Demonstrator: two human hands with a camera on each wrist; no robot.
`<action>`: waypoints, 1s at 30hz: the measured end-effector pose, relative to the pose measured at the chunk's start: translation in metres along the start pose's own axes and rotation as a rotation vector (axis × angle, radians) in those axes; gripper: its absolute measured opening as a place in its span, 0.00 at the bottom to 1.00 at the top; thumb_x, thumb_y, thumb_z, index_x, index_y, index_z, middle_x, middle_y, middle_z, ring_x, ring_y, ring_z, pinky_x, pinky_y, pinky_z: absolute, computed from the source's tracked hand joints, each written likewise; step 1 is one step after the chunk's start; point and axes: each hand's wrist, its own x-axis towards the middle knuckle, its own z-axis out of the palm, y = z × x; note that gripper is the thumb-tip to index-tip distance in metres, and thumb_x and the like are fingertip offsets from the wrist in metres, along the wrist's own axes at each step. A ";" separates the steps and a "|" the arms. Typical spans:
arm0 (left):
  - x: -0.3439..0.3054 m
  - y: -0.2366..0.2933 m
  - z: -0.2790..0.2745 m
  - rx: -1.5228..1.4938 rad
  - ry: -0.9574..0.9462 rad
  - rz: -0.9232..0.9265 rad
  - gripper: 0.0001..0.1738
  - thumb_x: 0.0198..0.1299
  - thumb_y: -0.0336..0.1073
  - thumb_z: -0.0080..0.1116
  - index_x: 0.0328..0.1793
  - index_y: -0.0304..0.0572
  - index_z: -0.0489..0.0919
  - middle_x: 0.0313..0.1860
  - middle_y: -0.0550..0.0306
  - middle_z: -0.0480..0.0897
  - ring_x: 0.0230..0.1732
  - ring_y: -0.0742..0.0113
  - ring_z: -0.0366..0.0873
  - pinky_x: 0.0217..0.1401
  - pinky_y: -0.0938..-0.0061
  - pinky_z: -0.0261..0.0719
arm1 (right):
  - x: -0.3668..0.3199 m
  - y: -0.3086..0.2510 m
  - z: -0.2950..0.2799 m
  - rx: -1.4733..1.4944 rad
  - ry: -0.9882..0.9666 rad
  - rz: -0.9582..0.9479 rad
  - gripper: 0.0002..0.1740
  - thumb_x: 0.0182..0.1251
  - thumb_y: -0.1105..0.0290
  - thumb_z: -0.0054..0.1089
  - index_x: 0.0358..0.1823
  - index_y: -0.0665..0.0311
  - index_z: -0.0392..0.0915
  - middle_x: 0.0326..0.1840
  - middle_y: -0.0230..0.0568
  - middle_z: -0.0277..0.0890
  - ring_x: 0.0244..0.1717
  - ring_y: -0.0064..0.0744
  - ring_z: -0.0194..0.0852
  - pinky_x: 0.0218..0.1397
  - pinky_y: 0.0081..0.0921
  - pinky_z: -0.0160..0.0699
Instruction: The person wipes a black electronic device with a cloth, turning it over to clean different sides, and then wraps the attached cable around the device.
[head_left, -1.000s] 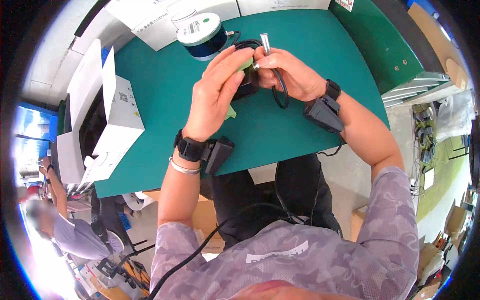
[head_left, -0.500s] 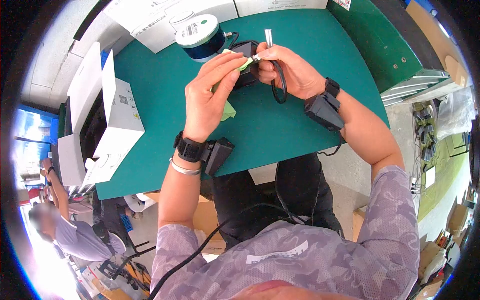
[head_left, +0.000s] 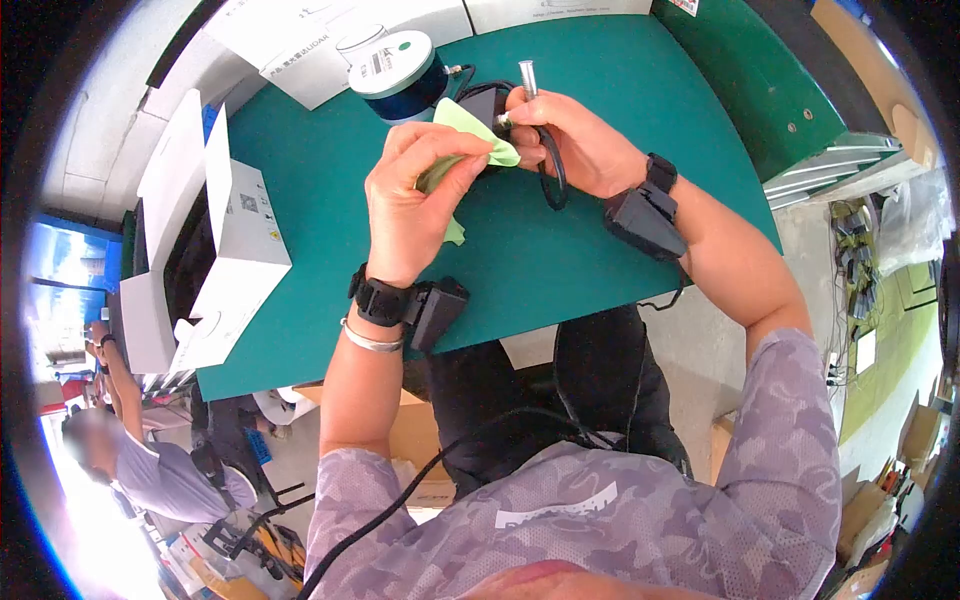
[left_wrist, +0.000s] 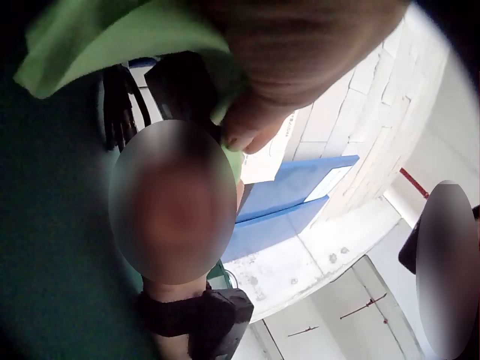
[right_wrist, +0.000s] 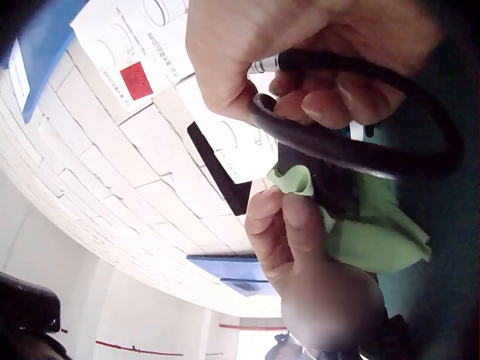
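My left hand (head_left: pixel 408 205) pinches a light green cloth (head_left: pixel 460 118) between thumb and fingers, and part of the cloth hangs below the palm. Facing it, my right hand (head_left: pixel 590 150) holds a looped black cable (head_left: pixel 552 188). A silvery connector (head_left: pixel 528 80) sticks up past the right thumb. Another metal cable end (head_left: pixel 502 122) shows at the right fingertips, close to the cloth. In the right wrist view, the cable (right_wrist: pixel 337 154) bows out below the fingers and the cloth (right_wrist: pixel 379 244) droops beside the left hand. A black box (head_left: pixel 484 103) sits behind the hands, partly hidden.
A round sensor with a white top (head_left: pixel 396 68) stands at the back of the green table (head_left: pixel 600 270). An opened white box (head_left: pixel 245 210) is at left, and printed white cartons (head_left: pixel 310 50) line the back. A green panel (head_left: pixel 745 80) borders the right. Another person (head_left: pixel 165 460) is at far left.
My left hand has drawn back slightly from the metal cable end and turned, so more of the cloth stands up above its fingers. The right hand keeps its grip on the cable, nearly in place.
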 end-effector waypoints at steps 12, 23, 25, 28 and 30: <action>0.000 -0.017 -0.007 -0.360 0.174 -0.426 0.10 0.64 0.32 0.60 0.49 0.39 0.75 0.38 0.63 0.78 0.38 0.77 0.74 0.41 0.82 0.73 | 0.004 -0.004 -0.006 0.088 0.116 -0.096 0.10 0.65 0.63 0.56 0.30 0.55 0.66 0.21 0.23 0.59 0.25 0.18 0.55 0.32 0.18 0.57; 0.001 -0.015 -0.009 -0.867 -0.057 -0.752 0.20 0.73 0.45 0.44 0.60 0.36 0.72 0.51 0.56 0.80 0.47 0.68 0.80 0.52 0.73 0.79 | 0.000 -0.002 0.003 -0.208 0.024 -0.167 0.12 0.67 0.59 0.56 0.33 0.56 0.67 0.24 0.25 0.62 0.27 0.18 0.60 0.33 0.18 0.58; 0.000 -0.019 -0.008 -0.878 -0.030 -0.737 0.21 0.71 0.44 0.47 0.60 0.34 0.72 0.49 0.56 0.80 0.46 0.69 0.80 0.49 0.74 0.79 | 0.001 -0.002 0.005 -0.121 0.058 -0.132 0.14 0.68 0.55 0.56 0.33 0.56 0.67 0.24 0.25 0.63 0.27 0.17 0.60 0.32 0.18 0.58; 0.001 -0.019 -0.008 -0.854 0.013 -0.710 0.22 0.70 0.44 0.52 0.59 0.32 0.73 0.46 0.57 0.80 0.44 0.72 0.79 0.47 0.77 0.77 | 0.000 -0.006 0.002 -0.061 0.097 -0.032 0.20 0.69 0.47 0.52 0.35 0.57 0.69 0.24 0.26 0.65 0.25 0.17 0.60 0.29 0.18 0.57; 0.002 -0.017 -0.008 -0.818 0.029 -0.701 0.22 0.69 0.44 0.53 0.59 0.31 0.74 0.46 0.58 0.81 0.44 0.74 0.78 0.46 0.78 0.77 | -0.001 -0.008 0.002 -0.086 0.101 0.033 0.23 0.70 0.43 0.49 0.36 0.57 0.70 0.23 0.27 0.66 0.23 0.18 0.60 0.27 0.18 0.57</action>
